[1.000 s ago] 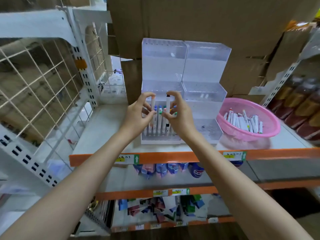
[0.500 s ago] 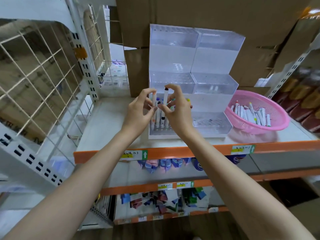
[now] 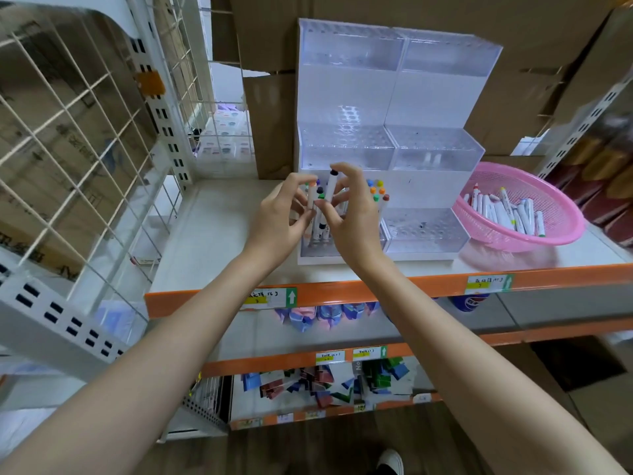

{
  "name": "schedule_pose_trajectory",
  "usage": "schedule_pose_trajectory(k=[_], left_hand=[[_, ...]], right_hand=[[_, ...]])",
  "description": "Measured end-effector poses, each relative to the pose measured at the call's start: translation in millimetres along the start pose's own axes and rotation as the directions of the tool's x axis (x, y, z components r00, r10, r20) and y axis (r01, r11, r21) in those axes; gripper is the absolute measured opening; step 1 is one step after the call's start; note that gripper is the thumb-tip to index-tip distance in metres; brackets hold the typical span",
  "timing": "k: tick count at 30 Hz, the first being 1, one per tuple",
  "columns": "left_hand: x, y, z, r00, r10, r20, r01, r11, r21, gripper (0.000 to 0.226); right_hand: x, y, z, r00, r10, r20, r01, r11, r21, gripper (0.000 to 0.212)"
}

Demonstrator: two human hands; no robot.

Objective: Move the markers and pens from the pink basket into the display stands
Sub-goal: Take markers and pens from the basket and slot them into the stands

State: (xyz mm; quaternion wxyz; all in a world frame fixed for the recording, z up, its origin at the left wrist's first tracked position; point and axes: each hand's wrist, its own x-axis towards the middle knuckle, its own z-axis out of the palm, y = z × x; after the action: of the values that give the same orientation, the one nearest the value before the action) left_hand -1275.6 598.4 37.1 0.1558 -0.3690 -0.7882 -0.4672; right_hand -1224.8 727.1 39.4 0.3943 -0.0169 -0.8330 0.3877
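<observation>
Right hand pinches black-capped marker mid-barrel, left hand orange-capped marker; judged light, stiff, slick; barrel grip suits

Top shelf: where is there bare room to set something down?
Bare shelf lies between the wire grid and the left display stand. The right stand's bottom tier has open holes. Crowded: the left stand's front row, where the left hand and right hand pinch markers, and the pink basket.
</observation>
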Motion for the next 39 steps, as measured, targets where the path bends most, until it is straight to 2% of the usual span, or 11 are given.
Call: schedule_pose_trajectory(k=[8,19,23,27,32,39], left_hand=[[-12,-8,6,0.998,-0.053,0.034,0.052,0.999,0.015,0.047],[-18,-5,8,0.999,0.004,0.050,-0.006,0.999,0.045,0.046],[-18,-4,7,0.998,-0.015,0.060,0.012,0.998,0.054,0.045],[-18,-2,9,0.994,-0.071,0.078,0.067,0.996,0.052,0.040],[-18,-1,9,0.988,-0.128,0.088,0.125,0.992,0.032,0.041],[-18,-1,1,0.994,-0.061,0.092,0.054,0.996,0.071,0.047]], right_hand=[[-5,1,0,0.998,0.043,0.051,-0.043,0.999,-0.005,0.047],[-10,4,-1,0.989,0.085,0.125,-0.084,0.996,-0.012,0.049],[-11,2,-5,0.989,0.082,0.122,-0.079,0.996,-0.029,0.053],[-11,-1,-7,0.985,0.100,0.141,-0.097,0.995,-0.023,0.044],[-10,-6,-8,0.982,0.079,0.170,-0.068,0.995,-0.071,0.042],[-7,-7,-9,0.974,0.052,0.220,-0.031,0.994,-0.100,0.041]])
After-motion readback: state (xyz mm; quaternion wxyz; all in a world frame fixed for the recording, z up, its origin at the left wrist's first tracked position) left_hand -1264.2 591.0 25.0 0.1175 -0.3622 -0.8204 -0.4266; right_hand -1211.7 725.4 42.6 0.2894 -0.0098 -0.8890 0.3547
